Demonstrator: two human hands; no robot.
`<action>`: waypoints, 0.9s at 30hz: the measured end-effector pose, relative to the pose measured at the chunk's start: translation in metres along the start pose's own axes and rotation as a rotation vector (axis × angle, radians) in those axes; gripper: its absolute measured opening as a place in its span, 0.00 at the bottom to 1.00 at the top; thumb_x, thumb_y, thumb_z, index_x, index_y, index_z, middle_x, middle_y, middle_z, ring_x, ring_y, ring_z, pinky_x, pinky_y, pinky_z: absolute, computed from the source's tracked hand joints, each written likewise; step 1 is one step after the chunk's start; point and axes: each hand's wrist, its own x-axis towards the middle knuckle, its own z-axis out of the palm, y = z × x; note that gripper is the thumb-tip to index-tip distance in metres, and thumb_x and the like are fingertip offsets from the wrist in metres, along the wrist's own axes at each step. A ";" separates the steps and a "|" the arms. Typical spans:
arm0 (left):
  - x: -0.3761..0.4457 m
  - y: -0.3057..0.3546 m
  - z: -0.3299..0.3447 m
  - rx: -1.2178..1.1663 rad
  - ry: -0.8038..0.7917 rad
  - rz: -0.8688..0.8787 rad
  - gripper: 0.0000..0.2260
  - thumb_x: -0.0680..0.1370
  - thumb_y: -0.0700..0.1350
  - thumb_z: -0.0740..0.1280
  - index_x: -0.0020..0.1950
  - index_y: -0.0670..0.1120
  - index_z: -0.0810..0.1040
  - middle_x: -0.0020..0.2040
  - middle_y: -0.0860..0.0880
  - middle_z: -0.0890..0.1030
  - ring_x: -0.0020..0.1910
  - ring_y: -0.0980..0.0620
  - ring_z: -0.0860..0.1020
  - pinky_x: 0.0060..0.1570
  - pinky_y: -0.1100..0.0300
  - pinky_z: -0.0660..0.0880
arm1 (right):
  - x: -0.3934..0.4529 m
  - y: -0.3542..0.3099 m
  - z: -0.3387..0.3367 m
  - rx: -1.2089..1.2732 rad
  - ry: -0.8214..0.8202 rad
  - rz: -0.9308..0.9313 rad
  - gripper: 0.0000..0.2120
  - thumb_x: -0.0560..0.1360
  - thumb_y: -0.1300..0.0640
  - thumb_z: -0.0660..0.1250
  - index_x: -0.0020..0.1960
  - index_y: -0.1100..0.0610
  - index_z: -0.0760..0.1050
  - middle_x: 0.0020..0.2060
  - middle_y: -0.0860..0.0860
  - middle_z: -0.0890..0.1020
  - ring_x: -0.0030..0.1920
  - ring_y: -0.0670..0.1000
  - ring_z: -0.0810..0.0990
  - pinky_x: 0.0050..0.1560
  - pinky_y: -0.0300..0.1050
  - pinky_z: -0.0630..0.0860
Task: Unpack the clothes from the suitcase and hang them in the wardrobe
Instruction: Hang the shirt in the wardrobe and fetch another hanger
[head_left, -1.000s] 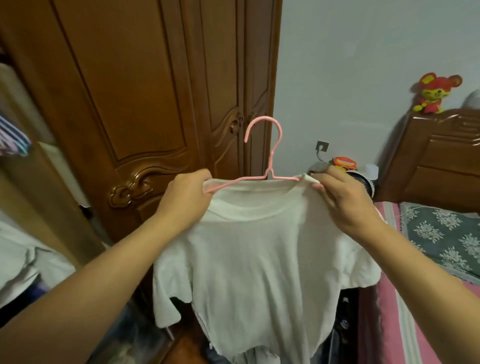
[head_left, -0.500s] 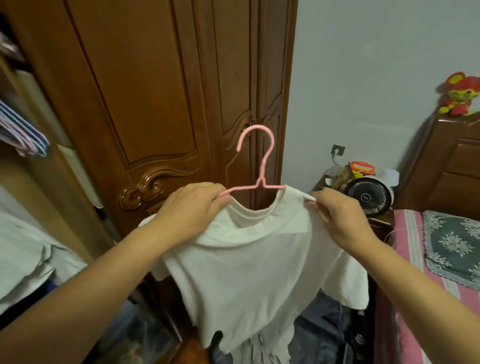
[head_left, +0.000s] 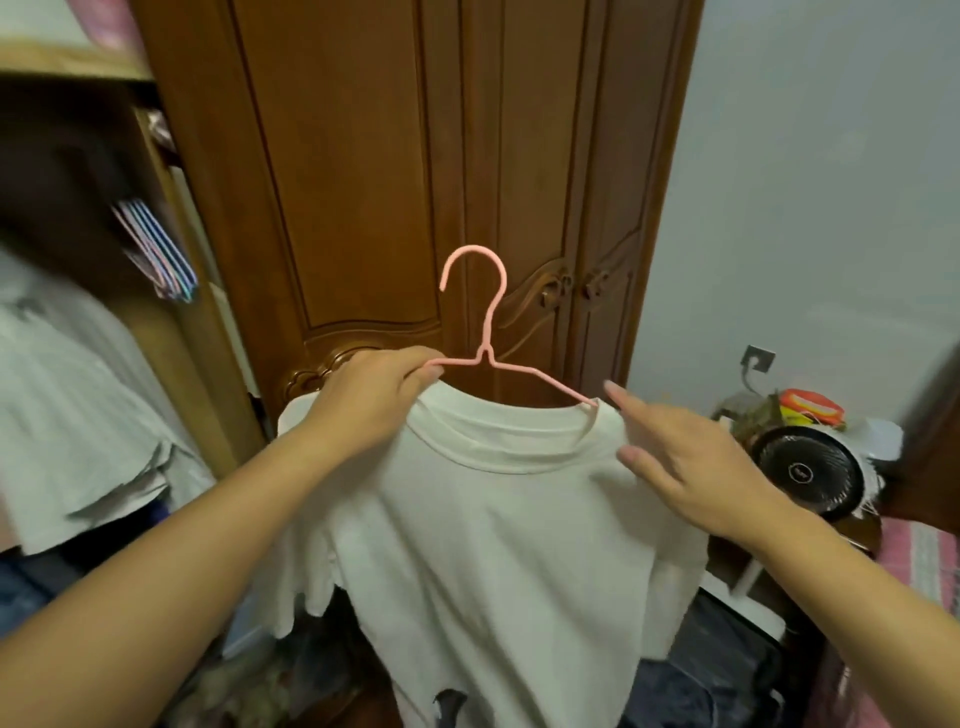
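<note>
My left hand (head_left: 371, 402) grips the pink hanger (head_left: 485, 332) and the white shirt (head_left: 498, 545) hanging on it, before the wardrobe door (head_left: 363, 182); my right hand (head_left: 691, 462) is open, fingers on the shirt's shoulder.

Black desk fan (head_left: 808, 470) at rt, wall socket (head_left: 757, 359) above, pink striped bedding (head_left: 930, 566) far rt.
</note>
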 end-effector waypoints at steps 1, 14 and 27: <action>0.000 0.005 0.000 -0.019 0.006 -0.005 0.13 0.84 0.55 0.60 0.62 0.56 0.81 0.54 0.58 0.84 0.54 0.55 0.80 0.54 0.49 0.78 | 0.012 -0.002 -0.004 0.020 -0.100 0.016 0.23 0.83 0.38 0.50 0.76 0.42 0.63 0.48 0.37 0.77 0.45 0.37 0.76 0.47 0.36 0.71; -0.111 -0.092 -0.039 -0.181 -0.099 -0.532 0.22 0.77 0.36 0.69 0.66 0.58 0.77 0.61 0.59 0.80 0.60 0.55 0.78 0.63 0.55 0.74 | 0.073 0.020 0.025 -0.058 0.203 -0.140 0.20 0.82 0.42 0.49 0.56 0.50 0.76 0.37 0.47 0.82 0.34 0.55 0.81 0.32 0.45 0.71; -0.089 -0.010 -0.051 0.068 -0.077 -0.153 0.13 0.85 0.57 0.57 0.66 0.57 0.75 0.56 0.62 0.80 0.53 0.62 0.78 0.52 0.59 0.77 | 0.092 -0.025 0.027 0.119 0.090 -0.245 0.24 0.83 0.37 0.46 0.58 0.46 0.77 0.40 0.43 0.82 0.39 0.46 0.80 0.38 0.48 0.77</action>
